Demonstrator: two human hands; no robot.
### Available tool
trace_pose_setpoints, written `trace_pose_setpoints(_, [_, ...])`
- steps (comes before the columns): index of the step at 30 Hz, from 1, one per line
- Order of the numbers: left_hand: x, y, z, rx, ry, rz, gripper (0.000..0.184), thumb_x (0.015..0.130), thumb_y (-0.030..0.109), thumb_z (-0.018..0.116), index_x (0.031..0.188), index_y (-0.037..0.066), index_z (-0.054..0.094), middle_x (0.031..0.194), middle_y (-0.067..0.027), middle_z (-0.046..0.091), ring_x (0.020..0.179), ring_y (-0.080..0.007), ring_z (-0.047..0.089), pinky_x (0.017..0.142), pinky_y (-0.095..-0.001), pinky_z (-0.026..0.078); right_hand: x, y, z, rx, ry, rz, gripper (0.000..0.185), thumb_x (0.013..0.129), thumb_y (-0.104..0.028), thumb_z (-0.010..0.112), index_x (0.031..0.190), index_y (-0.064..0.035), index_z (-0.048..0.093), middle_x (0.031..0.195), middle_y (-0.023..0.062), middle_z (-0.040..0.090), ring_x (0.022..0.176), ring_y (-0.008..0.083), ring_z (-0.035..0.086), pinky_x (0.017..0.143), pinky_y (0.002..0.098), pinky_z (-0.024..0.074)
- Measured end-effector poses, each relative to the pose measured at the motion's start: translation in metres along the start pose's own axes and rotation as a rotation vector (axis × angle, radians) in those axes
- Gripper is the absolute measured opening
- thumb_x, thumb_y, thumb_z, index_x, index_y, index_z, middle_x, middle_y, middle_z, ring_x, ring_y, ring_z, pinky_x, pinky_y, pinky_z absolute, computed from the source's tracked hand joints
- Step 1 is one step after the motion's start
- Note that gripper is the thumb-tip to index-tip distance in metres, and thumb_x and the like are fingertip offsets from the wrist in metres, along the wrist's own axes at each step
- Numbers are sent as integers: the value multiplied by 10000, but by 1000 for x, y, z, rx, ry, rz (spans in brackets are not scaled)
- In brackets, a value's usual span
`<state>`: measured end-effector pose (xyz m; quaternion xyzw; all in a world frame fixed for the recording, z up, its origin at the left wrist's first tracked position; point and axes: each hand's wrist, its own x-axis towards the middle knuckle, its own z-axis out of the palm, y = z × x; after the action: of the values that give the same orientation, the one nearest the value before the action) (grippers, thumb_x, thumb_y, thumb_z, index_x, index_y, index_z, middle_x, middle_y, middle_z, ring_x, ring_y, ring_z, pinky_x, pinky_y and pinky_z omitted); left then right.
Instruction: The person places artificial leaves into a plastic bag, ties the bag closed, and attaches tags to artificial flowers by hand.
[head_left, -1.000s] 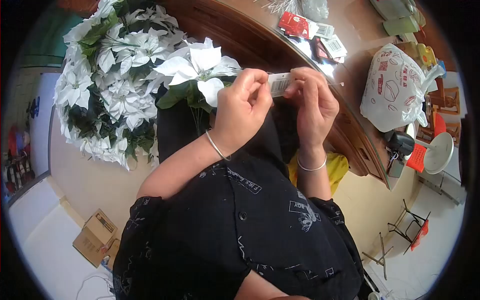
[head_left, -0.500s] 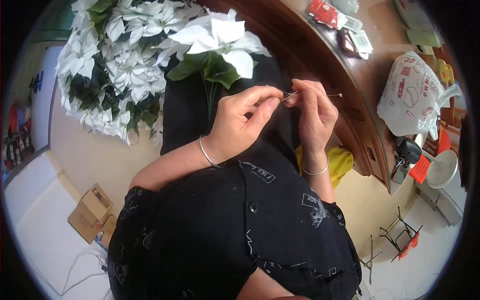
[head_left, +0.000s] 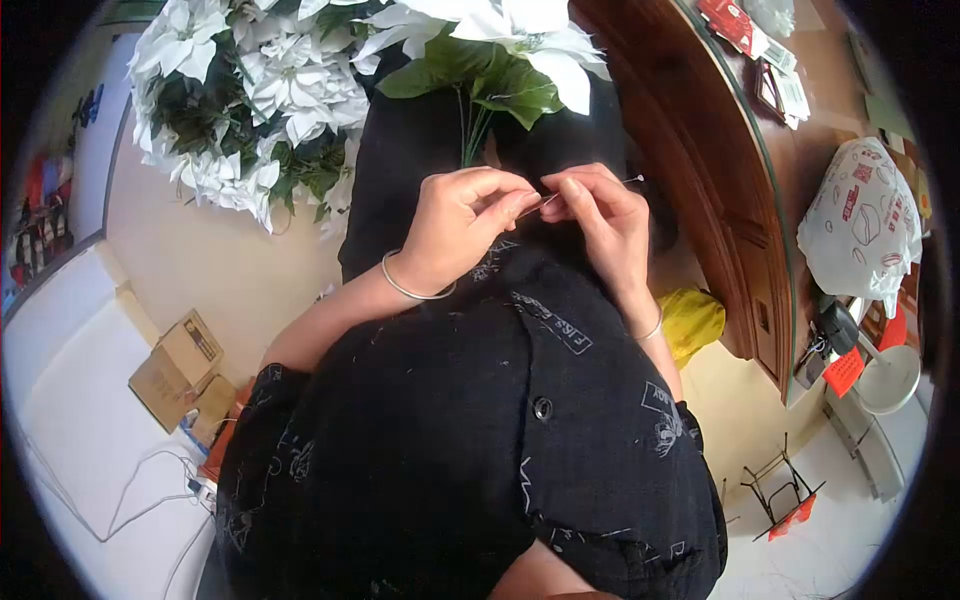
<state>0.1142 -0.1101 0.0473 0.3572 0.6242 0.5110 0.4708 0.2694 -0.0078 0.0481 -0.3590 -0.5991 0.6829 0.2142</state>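
Note:
My left hand (head_left: 450, 225) is closed in a pinch on thin wire stems (head_left: 546, 203) in front of my lap. Opposite it, my right hand (head_left: 610, 220) pinches the same thin wires, fingertips nearly meeting those of the left. A small pale tip (head_left: 640, 179) sticks out beyond the right fingers. How the wires cross between the fingertips is too fine to make out. Just past my hands, a white artificial poinsettia (head_left: 520, 35) with green leaves (head_left: 515, 88) and thin green stems (head_left: 474, 130) lies over my dark-clothed legs.
A large mass of white artificial poinsettias (head_left: 290, 90) stands at the upper left. On the right is a curved wooden desk (head_left: 720, 180) with a white plastic bag (head_left: 862, 220) and red packets (head_left: 728, 25). A cardboard box (head_left: 175, 365) sits on the floor at left; something yellow (head_left: 692, 325) lies beside the desk.
My hands have shifted slightly lower in view, still pinching the wires. The small tip past my right hand sticks out less. The view has moved, so the flower appears higher and farther right.

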Motion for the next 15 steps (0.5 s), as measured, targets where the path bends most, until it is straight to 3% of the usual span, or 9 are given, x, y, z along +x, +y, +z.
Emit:
trace_pose_setpoints(2, [-1, 2, -1, -20, 28, -30, 62, 863, 19, 636, 887, -26, 672, 767, -79, 666, 647, -104, 623, 570, -244, 485, 2, 0, 1, 10, -16, 16, 160, 926, -84, 596, 953, 52, 676, 918, 90, 623, 739, 125, 646, 670, 226, 522])
trace_pose_setpoints(8, [0, 6, -11, 316, 18, 318, 48, 871, 10, 619, 905, -16, 641, 792, -70, 624, 652, -110, 597, 579, -251, 475, 10, 6, 0, 14, -214, 131, 144, 885, -103, 664, 865, 39, 680, 882, 60, 615, 720, 104, 620, 649, 216, 496])
trace_pose_setpoints(15, [-3, -2, -17, 236, 3, 243, 56, 874, 5, 608, 919, -15, 634, 790, -69, 607, 651, -116, 591, 586, -250, 471, 17, 3, 4, -21, -335, 134, 119, 856, -78, 693, 854, 40, 677, 861, 42, 612, 741, 94, 613, 665, 219, 498])
